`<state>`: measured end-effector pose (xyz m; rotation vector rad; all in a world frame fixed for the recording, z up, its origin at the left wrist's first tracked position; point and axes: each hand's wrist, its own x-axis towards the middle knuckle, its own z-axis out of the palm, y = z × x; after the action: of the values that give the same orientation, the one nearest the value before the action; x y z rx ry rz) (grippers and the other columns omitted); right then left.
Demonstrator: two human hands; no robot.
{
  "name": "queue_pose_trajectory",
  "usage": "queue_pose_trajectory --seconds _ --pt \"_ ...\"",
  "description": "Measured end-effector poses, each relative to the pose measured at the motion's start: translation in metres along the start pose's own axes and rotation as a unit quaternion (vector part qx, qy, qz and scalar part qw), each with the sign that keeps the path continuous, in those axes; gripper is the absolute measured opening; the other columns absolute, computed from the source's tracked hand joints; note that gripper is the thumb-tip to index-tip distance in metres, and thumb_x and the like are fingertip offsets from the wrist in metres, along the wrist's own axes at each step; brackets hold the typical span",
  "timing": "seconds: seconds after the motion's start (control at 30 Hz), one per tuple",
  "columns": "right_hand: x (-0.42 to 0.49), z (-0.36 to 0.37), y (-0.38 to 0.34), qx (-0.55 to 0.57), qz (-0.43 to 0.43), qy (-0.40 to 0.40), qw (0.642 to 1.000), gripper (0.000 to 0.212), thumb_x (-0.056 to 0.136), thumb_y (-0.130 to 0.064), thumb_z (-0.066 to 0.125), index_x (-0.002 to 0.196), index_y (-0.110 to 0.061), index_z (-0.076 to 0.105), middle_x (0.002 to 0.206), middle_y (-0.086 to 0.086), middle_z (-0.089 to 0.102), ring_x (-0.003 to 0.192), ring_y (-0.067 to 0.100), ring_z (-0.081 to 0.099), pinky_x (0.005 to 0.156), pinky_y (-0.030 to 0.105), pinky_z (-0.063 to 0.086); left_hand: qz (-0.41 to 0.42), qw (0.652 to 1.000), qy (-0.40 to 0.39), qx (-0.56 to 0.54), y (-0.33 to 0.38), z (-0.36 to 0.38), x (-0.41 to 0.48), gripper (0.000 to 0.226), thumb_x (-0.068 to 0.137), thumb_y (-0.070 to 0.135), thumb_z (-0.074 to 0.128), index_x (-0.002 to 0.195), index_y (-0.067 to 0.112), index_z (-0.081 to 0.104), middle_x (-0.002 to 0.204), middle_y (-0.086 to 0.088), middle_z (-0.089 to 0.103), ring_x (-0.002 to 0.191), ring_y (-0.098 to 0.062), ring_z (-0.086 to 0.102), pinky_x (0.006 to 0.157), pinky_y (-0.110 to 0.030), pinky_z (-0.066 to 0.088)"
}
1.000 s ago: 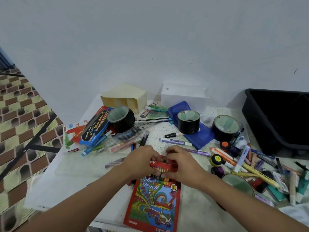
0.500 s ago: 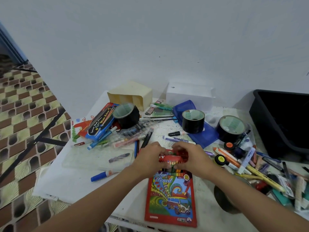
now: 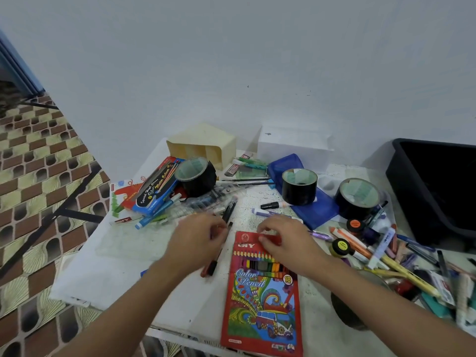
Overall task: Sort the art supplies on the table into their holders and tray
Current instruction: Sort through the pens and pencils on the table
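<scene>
Box of colour pencils (image 3: pixel 262 300), red cardboard, lay lengthwise at lower centre, far-end flap pinched by the right hand (image 3: pixel 286 240); the blurred left hand (image 3: pixel 198 240) curled just left, hold unclear.

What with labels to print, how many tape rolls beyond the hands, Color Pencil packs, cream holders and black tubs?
Tape rolls: 3
Color Pencil pack: 1
Cream holder: 1
Black tub: 1
Total: 6
</scene>
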<state>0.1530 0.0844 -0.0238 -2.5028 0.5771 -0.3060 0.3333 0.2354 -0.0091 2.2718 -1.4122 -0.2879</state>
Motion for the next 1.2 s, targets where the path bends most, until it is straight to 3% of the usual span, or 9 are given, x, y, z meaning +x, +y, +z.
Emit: queue_pose_trajectory --seconds 0.13,0.3,0.4,0.53,0.67,0.83,1.0,1.2 --pt "0.027 0.018 -0.015 -0.048 -0.126 -0.039 0.990 0.022 0.096 -0.014 0.056 0.115 -0.018 0.067 0.114 -0.005 0.067 0.107 0.013 0.053 0.096 0.033 0.046 -0.049 0.995 -0.034 0.081 -0.023 -0.025 -0.007 0.018 0.096 0.037 0.061 0.112 0.036 0.069 0.083 0.016 0.064 0.073 -0.001 0.057 0.072 -0.023 0.050" --pt "0.054 0.046 -0.027 -0.134 -0.204 -0.078 0.967 0.041 0.093 -0.011 0.054 0.133 -0.012 0.060 0.138 0.004 0.059 0.112 0.027 0.051 0.090 0.043 0.050 -0.029 0.987 -0.044 0.149 -0.029 -0.018 -0.014 0.032 0.098 0.047 0.054 0.128 0.041 0.061 0.100 0.010 0.073 0.089 -0.011 0.066 0.076 -0.027 0.055" --pt "0.057 0.052 -0.020 -0.185 -0.200 -0.092 0.958 0.035 0.096 -0.022 0.050 0.129 -0.015 0.062 0.131 0.003 0.060 0.108 0.026 0.050 0.085 0.046 0.050 -0.008 0.989 -0.039 0.143 -0.034 -0.012 -0.013 0.042 0.096 0.053 0.052 0.138 0.046 0.051 0.109 0.014 0.072 0.095 -0.007 0.067 0.076 -0.028 0.056" --pt "0.057 0.045 -0.006 -0.202 -0.165 -0.056 0.964 0.036 0.098 -0.030 0.041 0.120 -0.016 0.065 0.121 -0.001 0.061 0.102 0.023 0.049 0.084 0.044 0.050 -0.013 0.983 -0.054 0.174 -0.035 -0.007 -0.011 0.039 0.095 0.060 0.049 0.128 0.041 0.059 0.108 0.012 0.071 0.098 -0.013 0.065 0.075 -0.029 0.054" --pt "0.062 0.042 -0.010 -0.189 -0.163 -0.034 0.968 0.032 0.098 -0.027 0.047 0.121 -0.017 0.066 0.122 -0.001 0.064 0.103 0.023 0.051 0.082 0.043 0.050 -0.026 0.975 -0.066 0.209 -0.032 -0.001 -0.005 0.035 0.096 0.053 0.047 0.119 0.033 0.064 0.104 0.007 0.070 0.094 -0.016 0.065 0.074 -0.032 0.055" --pt "0.069 0.053 -0.023 -0.186 -0.224 -0.090 0.952 0.034 0.095 -0.022 0.050 0.126 -0.018 0.066 0.127 0.001 0.061 0.110 0.024 0.048 0.083 0.042 0.049 -0.020 0.966 -0.069 0.248 -0.024 0.003 0.001 0.034 0.099 0.049 0.042 0.107 0.028 0.067 0.093 0.003 0.068 0.084 -0.019 0.065 0.062 -0.028 0.045" --pt "0.067 0.050 -0.021 -0.199 -0.210 -0.068 0.955 0.026 0.096 -0.028 0.051 0.106 -0.018 0.072 0.117 0.000 0.061 0.110 0.022 0.045 0.082 0.043 0.046 -0.027 0.971 -0.050 0.233 -0.030 0.006 0.002 0.038 0.092 0.060 0.050 0.106 0.029 0.068 0.094 0.005 0.069 0.088 -0.018 0.064 0.068 -0.029 0.049" --pt "0.061 0.040 -0.015 -0.212 -0.177 -0.065 0.959 0.031 0.099 -0.037 0.045 0.112 -0.024 0.069 0.105 -0.002 0.058 0.108 0.021 0.045 0.083 0.040 0.042 -0.048 0.975 -0.014 0.216 -0.024 0.016 0.002 0.045 0.088 0.068 0.054 0.107 0.029 0.067 0.095 0.006 0.070 0.090 -0.018 0.064 0.069 -0.027 0.047"
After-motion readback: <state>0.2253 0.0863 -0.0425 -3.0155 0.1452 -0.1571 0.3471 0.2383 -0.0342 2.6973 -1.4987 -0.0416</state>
